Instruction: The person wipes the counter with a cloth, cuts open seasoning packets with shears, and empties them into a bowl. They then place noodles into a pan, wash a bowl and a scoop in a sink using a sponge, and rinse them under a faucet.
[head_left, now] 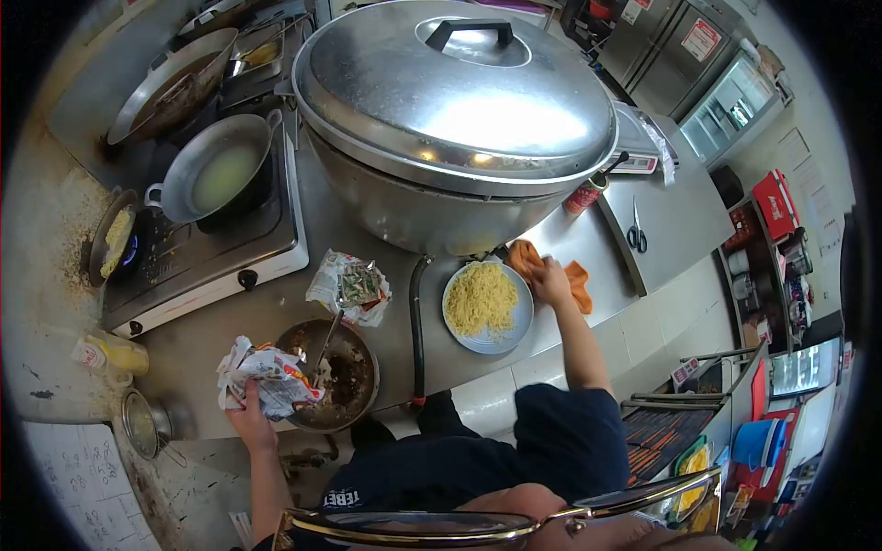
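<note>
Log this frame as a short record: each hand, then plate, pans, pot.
left_hand: holds crumpled printed wrapper beside the dark pan
right_hand: on orange cloth, right of the plate
plate: heap of yellow food
dark_pan: brown residue; utensil leaning in it
stove_wok: pale yellowish liquid
far_left_pan: yellow food; blue flame showing beside it
large_pot: lid on

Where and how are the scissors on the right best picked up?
By the dark finger loops, likely best with the right hand from the wearer's side: the scissors lie flat, loops toward the wearer, blades pointing away.
</note>
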A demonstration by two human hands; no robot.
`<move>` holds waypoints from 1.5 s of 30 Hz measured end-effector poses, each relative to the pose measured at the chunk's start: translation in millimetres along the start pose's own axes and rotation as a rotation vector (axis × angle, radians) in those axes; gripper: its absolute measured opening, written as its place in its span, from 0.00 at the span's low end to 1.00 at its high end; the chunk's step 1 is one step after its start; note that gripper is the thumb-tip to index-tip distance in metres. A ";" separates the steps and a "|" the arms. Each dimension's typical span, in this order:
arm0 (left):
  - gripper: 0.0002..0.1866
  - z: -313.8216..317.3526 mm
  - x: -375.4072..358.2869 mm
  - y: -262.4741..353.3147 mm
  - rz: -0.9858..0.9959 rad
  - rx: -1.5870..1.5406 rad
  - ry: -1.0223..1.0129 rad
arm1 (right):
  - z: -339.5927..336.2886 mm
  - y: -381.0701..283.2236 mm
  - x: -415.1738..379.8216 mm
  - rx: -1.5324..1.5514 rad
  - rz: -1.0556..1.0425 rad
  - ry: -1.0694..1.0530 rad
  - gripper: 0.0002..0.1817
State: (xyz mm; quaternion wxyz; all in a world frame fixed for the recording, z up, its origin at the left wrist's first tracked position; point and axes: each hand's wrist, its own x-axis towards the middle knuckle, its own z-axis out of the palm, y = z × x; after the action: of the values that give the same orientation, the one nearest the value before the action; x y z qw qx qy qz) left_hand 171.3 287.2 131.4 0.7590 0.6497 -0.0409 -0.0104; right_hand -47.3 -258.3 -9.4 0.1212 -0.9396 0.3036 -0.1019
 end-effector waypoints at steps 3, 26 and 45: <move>0.19 -16.5 -0.4 -4.1 -0.060 0.003 0.103 | -47.0 11.2 -62.0 -0.043 0.172 -0.082 0.17; 0.17 -213.4 7.8 28.4 0.139 -0.125 0.374 | -111.4 -503.2 8.5 0.572 -0.925 -0.234 0.21; 0.20 -359.2 -60.2 50.6 0.420 -0.149 0.633 | 186.5 -726.3 -50.7 -0.373 -0.999 -0.668 0.18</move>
State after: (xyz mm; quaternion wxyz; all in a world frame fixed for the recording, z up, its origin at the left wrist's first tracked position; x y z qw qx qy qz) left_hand 136.5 653.2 123.6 0.7648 0.5414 0.0644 0.3433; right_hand 358.2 374.0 17.9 -0.0187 -0.9544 -0.2137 0.2077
